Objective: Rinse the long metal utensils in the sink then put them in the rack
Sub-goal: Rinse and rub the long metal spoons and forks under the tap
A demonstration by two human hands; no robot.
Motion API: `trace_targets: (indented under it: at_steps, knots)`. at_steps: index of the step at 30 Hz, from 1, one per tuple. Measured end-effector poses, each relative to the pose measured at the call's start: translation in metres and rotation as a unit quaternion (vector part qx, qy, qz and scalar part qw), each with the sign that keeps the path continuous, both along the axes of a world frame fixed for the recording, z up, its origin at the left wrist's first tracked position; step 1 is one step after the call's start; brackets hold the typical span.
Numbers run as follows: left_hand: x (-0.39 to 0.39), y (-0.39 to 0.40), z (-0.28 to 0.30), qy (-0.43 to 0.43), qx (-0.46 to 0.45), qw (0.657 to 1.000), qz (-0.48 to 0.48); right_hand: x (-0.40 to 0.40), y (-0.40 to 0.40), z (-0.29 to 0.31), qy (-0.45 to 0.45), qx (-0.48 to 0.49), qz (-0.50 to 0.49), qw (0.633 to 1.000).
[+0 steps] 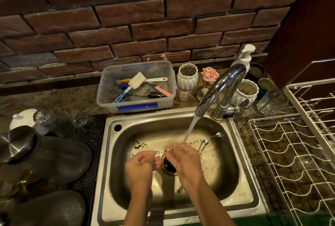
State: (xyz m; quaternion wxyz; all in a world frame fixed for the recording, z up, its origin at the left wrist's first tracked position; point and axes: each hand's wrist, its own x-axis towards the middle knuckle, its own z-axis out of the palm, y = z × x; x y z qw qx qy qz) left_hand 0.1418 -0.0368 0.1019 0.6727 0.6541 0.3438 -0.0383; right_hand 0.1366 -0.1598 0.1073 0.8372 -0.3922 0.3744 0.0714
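Over the steel sink (233, 155) both my hands hold a long twisted metal utensil (194, 142) level under the running water. My left hand (140, 166) grips its near end, fingers closed. My right hand (183, 158) is closed around its middle, right where the stream from the tap (219, 87) lands. Its far end, with a small fork-like tip (218, 135), sticks out to the right. Another small metal utensil (204, 145) shows just behind it, and one more lies on the sink floor (179, 189). The white wire rack (290, 153) stands to the right of the sink.
A clear plastic tub (136, 87) of brushes and scrubbers sits behind the sink. White jars, a soap pump (243, 58) and glasses crowd the back right. Dark plates, a lid and upturned glasses rest on a mat at left (54, 153).
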Motion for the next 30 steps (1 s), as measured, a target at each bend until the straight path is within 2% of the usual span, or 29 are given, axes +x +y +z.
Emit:
trace_targets:
  at_steps: [3,7,9,12,13,17,19,24,27,30]
  knots:
    - [0.002,-0.001,0.000,-0.014,-0.001,1.000,0.001,0.000,-0.011,-0.002,0.010,0.026,-0.013,1.000]
    - [0.010,0.020,0.003,-0.046,0.000,0.998,0.038,0.007,-0.049,-0.003,0.036,0.018,-0.114,0.993]
    - [0.014,0.015,0.003,-0.045,-0.059,0.994,0.086,0.010,-0.052,-0.001,0.029,0.021,-0.119,0.992]
    - [0.013,-0.020,0.005,-0.006,-0.202,0.964,0.170,0.010,-0.046,-0.002,0.012,0.028,-0.127,0.991]
    - [0.011,-0.035,0.005,0.006,-0.231,0.958,0.170,0.009,-0.044,-0.004,0.009,0.031,-0.127,0.991]
    - [0.001,-0.084,0.011,0.004,-0.274,0.959,0.074,0.003,-0.048,-0.007,-0.010,0.042,-0.111,0.993]
    - [0.004,-0.085,0.014,0.015,-0.284,0.956,0.069,-0.001,-0.062,-0.006,-0.011,0.047,-0.122,0.991]
    - [0.015,-0.068,0.016,0.005,-0.314,0.941,0.125,-0.007,-0.097,-0.007,-0.017,0.054,-0.156,0.986]
    - [0.005,-0.092,0.022,0.027,-0.312,0.948,0.060,-0.011,-0.083,-0.010,-0.035,0.024,-0.091,0.995]
    - [0.003,-0.099,0.024,0.031,-0.318,0.947,0.034,-0.012,-0.085,-0.010,-0.040,0.022,-0.096,0.994]
